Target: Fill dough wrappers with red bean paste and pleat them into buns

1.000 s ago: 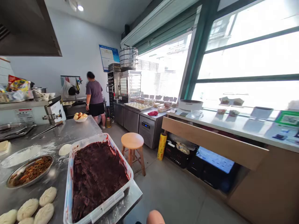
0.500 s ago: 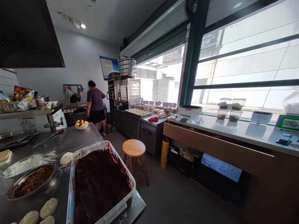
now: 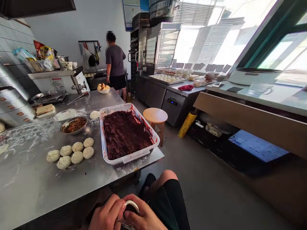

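Note:
At the bottom of the head view, both my hands are closed around a white dough wrapper with dark filling (image 3: 130, 206), held over my lap. My left hand (image 3: 106, 215) cups it from the left and my right hand (image 3: 144, 218) pinches it from the right. On the steel table (image 3: 28, 182) in front of me lie several shaped white buns (image 3: 72, 152). Beside them stands a clear plastic tub of dark red bean paste (image 3: 126, 132). A metal bowl of brown filling (image 3: 73, 124) sits behind the buns.
A round wooden stool (image 3: 156, 116) stands right of the table. Another person (image 3: 115, 62) stands at the far counter, back turned. A steel counter with trays of buns (image 3: 166, 78) and a long counter with a white pan (image 3: 254, 76) line the window side. A yellow roll (image 3: 187, 124) leans on the floor.
The view has tilted down and left, bringing my hands, my knees and the dough piece into sight. More of the table and the row of buns now shows.

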The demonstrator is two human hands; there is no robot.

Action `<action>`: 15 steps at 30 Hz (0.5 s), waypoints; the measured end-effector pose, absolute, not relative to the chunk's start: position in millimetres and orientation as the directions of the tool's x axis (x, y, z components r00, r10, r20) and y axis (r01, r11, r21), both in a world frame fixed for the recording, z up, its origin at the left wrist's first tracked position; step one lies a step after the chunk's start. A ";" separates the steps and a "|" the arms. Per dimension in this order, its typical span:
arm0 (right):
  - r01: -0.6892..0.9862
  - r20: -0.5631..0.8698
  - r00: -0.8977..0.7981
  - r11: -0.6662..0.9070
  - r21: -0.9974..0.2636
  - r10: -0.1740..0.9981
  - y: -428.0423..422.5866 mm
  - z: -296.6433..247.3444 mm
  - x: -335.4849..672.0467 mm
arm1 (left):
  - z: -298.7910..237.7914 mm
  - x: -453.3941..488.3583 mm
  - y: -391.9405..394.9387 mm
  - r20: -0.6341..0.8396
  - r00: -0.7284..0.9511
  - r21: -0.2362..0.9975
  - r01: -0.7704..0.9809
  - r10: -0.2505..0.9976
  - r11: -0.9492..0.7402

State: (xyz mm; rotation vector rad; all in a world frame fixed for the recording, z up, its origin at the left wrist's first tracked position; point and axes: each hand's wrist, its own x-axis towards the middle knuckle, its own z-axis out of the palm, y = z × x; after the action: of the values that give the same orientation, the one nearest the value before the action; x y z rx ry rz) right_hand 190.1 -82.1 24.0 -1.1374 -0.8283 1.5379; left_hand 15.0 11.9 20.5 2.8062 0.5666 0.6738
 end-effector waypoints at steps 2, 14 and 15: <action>-0.357 -0.255 -0.073 -0.264 -0.896 0.964 -79.6 26.2 187.2 | 22.6 14.5 12.5 0.377 0.826 0.256 0.341 0.418 -0.904; 0.077 -0.231 -0.056 -0.227 -0.971 0.971 -76.6 32.6 190.5 | 9.0 14.9 9.5 0.324 0.878 0.145 0.320 0.351 -0.936; 0.088 -0.273 -0.068 -0.266 -0.960 0.960 -76.3 35.9 191.6 | 9.1 15.0 9.2 0.320 0.879 0.142 0.324 0.353 -0.935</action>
State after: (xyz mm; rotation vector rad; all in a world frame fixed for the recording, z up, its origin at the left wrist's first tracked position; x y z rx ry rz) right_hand 191.6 -76.3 35.9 -1.4312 -1.1862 1.4330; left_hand 15.0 9.2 9.1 2.9633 0.5342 0.5295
